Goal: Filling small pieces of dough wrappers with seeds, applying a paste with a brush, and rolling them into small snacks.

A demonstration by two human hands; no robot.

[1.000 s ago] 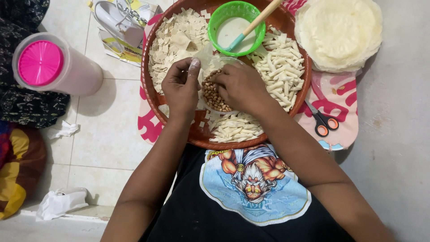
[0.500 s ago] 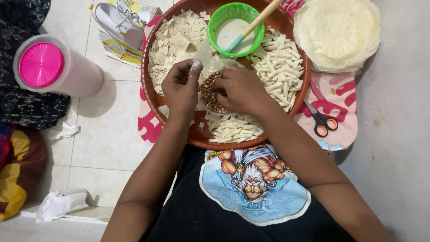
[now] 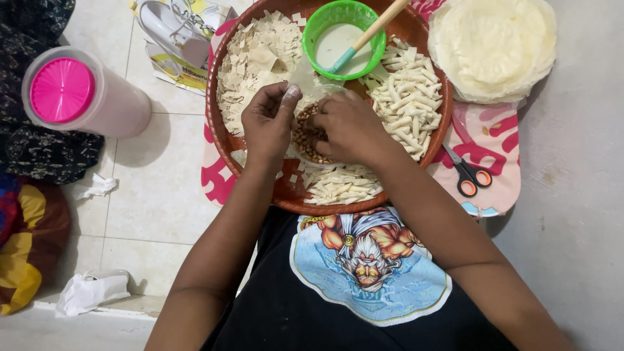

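A round brown tray [image 3: 224,146] lies on the floor in front of me. It holds a heap of small pale dough squares [image 3: 250,62], a pile of rolled pastry sticks [image 3: 409,107], more sticks [image 3: 341,188] near me and a small heap of brown peanuts [image 3: 305,136]. My left hand [image 3: 268,123] pinches a small pale wrapper piece between thumb and fingers, just above the peanuts. Beside it, my right hand [image 3: 351,127] rests curled over the peanuts; what its fingers hold is hidden.
A green bowl [image 3: 325,16] of white paste with a wooden-handled brush stands at the tray's far side. A stack of round wrappers [image 3: 494,45] lies at the right, orange-handled scissors [image 3: 465,175] beside the tray, and a pink-lidded jar [image 3: 78,91] at the left. Crumpled tissues lie on the tiles.
My left hand has lifted its fingertips slightly with the small wrapper piece. My right hand stays over the peanuts, barely shifted.
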